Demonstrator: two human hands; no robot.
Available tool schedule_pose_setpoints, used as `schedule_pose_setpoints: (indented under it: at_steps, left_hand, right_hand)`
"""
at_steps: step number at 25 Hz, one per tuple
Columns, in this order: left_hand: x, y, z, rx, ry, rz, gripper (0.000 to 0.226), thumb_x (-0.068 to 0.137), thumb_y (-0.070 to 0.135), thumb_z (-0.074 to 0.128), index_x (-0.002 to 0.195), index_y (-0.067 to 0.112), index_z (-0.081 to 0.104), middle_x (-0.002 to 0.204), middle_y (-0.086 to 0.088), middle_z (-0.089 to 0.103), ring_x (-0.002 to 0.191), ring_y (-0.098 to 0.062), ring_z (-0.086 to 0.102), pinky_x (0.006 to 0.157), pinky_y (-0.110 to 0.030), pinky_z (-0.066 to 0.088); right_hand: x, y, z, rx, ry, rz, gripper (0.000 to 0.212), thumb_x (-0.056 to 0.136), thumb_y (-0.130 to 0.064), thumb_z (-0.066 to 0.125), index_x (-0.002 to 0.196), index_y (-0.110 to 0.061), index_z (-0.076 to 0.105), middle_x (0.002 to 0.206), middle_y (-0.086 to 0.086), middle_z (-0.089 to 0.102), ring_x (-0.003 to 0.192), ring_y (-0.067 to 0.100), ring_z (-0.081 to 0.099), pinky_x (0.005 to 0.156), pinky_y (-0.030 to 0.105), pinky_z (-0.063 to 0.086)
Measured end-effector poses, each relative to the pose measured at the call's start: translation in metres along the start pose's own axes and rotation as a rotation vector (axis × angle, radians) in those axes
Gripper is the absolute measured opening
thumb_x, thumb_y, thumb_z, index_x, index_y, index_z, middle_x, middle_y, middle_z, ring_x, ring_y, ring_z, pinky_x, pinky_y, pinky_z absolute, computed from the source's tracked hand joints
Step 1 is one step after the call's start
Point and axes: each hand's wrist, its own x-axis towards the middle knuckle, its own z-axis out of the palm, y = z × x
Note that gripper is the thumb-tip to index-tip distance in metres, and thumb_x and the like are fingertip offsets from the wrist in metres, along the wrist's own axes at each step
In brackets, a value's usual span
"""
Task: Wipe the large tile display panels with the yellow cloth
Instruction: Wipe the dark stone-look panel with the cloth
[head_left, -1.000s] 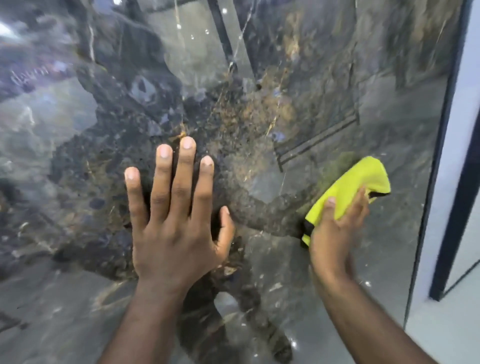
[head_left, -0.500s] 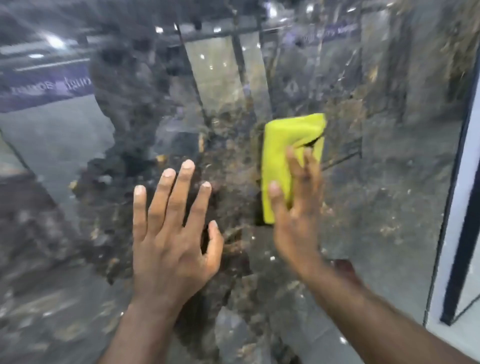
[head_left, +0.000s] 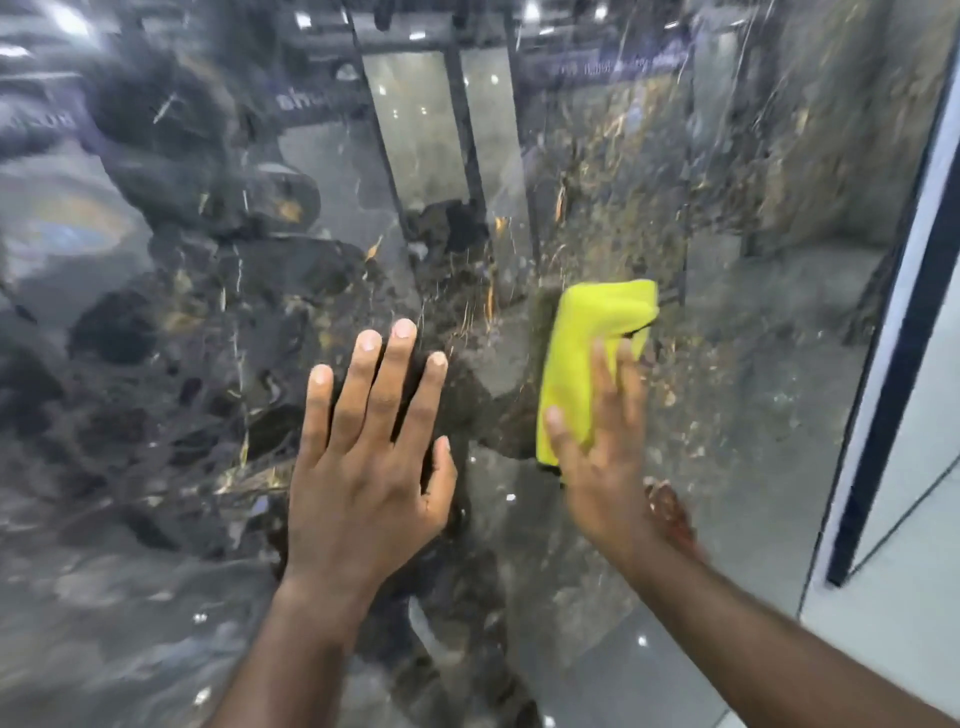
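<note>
A large glossy dark marble tile panel (head_left: 208, 364) fills nearly the whole head view and mirrors the showroom lights. My left hand (head_left: 363, 457) lies flat on it with straight, spread fingers, just left of centre. To its right, my right hand (head_left: 597, 457) presses a folded yellow cloth (head_left: 587, 358) against the panel with straight fingers, the thumb on the cloth's lower left edge. The cloth's upper half shows above my fingers.
The panel's right edge runs beside a dark frame strip (head_left: 893, 374) and a white wall surface (head_left: 924, 545). Reflections of other tall panels (head_left: 415, 130) show near the top centre.
My right hand has swept the cloth up and leftward from the panel's right side to the centre, beside my left hand, which stays flat in place. The view has tilted slightly.
</note>
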Motion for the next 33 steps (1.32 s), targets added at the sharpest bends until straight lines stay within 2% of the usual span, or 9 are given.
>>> schedule_pose_setpoints:
  at_steps: [3, 8, 10, 13, 17, 21, 26, 31, 33]
  left_hand:
    - [-0.004, -0.001, 0.003, 0.026, 0.018, 0.002, 0.071, 0.103, 0.035, 0.059, 0.168, 0.013, 0.041, 0.179, -0.016, 0.025, 0.167, -0.034, 0.018, 0.136, -0.056, 0.011]
    - [-0.012, 0.008, 0.011, 0.068, -0.005, -0.042, 0.073, 0.104, 0.036, 0.057, 0.17, 0.013, 0.036, 0.179, -0.016, 0.024, 0.167, -0.036, 0.018, 0.136, -0.059, 0.012]
    - [-0.015, 0.011, 0.015, 0.13, 0.011, -0.031, 0.074, 0.103, 0.036, 0.057, 0.17, 0.013, 0.035, 0.179, -0.017, 0.024, 0.166, -0.038, 0.02, 0.135, -0.06, 0.013]
    - [-0.015, 0.011, 0.017, 0.174, 0.032, -0.004, 0.076, 0.102, 0.036, 0.058, 0.17, 0.012, 0.035, 0.178, -0.019, 0.024, 0.165, -0.04, 0.02, 0.135, -0.06, 0.011]
    - [-0.015, 0.011, 0.013, 0.182, 0.036, -0.028, 0.076, 0.101, 0.037, 0.059, 0.17, 0.013, 0.037, 0.177, -0.018, 0.027, 0.165, -0.039, 0.021, 0.135, -0.06, 0.013]
    - [-0.009, 0.007, 0.004, 0.073, 0.029, -0.04, 0.073, 0.101, 0.035, 0.062, 0.168, 0.013, 0.042, 0.176, -0.015, 0.031, 0.165, -0.035, 0.024, 0.135, -0.059, 0.016]
    - [-0.014, -0.023, -0.032, -0.194, -0.044, 0.027, 0.064, 0.098, 0.026, 0.069, 0.156, 0.003, 0.057, 0.174, -0.018, 0.036, 0.16, -0.038, 0.037, 0.133, -0.057, 0.025]
    - [-0.045, -0.11, -0.086, -0.029, 0.072, -0.089, 0.062, 0.097, 0.032, 0.067, 0.154, 0.008, 0.06, 0.174, -0.014, 0.038, 0.158, -0.038, 0.041, 0.133, -0.06, 0.021]
    - [-0.066, -0.143, -0.099, 0.016, 0.092, -0.111, 0.063, 0.098, 0.032, 0.066, 0.156, 0.008, 0.057, 0.174, -0.015, 0.037, 0.159, -0.038, 0.038, 0.134, -0.06, 0.02]
  right_hand:
    - [-0.018, 0.035, -0.011, -0.031, -0.129, -0.217, 0.065, 0.107, -0.037, 0.056, 0.165, -0.037, 0.029, 0.177, -0.008, 0.011, 0.164, 0.023, 0.014, 0.133, 0.033, 0.014]
    - [0.006, 0.033, -0.009, 0.189, 0.23, 0.587, 0.067, 0.107, -0.027, 0.061, 0.167, -0.026, 0.03, 0.174, 0.006, 0.022, 0.158, 0.016, 0.024, 0.129, 0.035, 0.023]
    - [-0.025, 0.013, -0.003, 0.152, 0.072, 0.288, 0.066, 0.105, -0.022, 0.066, 0.164, -0.028, 0.037, 0.174, 0.004, 0.023, 0.159, 0.015, 0.024, 0.126, 0.02, 0.023]
    - [-0.029, 0.037, -0.007, 0.096, -0.022, -0.012, 0.061, 0.103, -0.024, 0.064, 0.159, -0.028, 0.044, 0.172, -0.002, 0.026, 0.161, 0.019, 0.025, 0.129, 0.029, 0.023]
    - [-0.004, 0.022, -0.011, 0.248, 0.218, 0.528, 0.064, 0.107, -0.029, 0.056, 0.166, -0.029, 0.032, 0.175, 0.0, 0.02, 0.159, 0.009, 0.019, 0.129, 0.023, 0.018]
    - [-0.011, -0.033, -0.011, 0.167, -0.049, -0.024, 0.057, 0.104, -0.029, 0.06, 0.159, -0.03, 0.046, 0.169, 0.0, 0.027, 0.157, 0.007, 0.024, 0.125, 0.017, 0.021]
    - [0.037, -0.059, -0.001, 0.253, 0.251, 0.306, 0.061, 0.101, -0.034, 0.055, 0.16, -0.022, 0.043, 0.167, 0.006, 0.035, 0.155, 0.014, 0.03, 0.13, 0.037, 0.023]
    - [-0.024, -0.133, 0.039, -0.051, -0.098, -0.551, 0.051, 0.105, -0.027, 0.065, 0.154, -0.016, 0.054, 0.165, 0.006, 0.041, 0.157, 0.023, 0.035, 0.128, 0.051, 0.029]
    - [-0.017, -0.13, 0.051, 0.072, 0.048, -0.36, 0.049, 0.105, -0.017, 0.066, 0.15, -0.003, 0.052, 0.157, 0.006, 0.047, 0.151, 0.012, 0.041, 0.127, 0.039, 0.031]
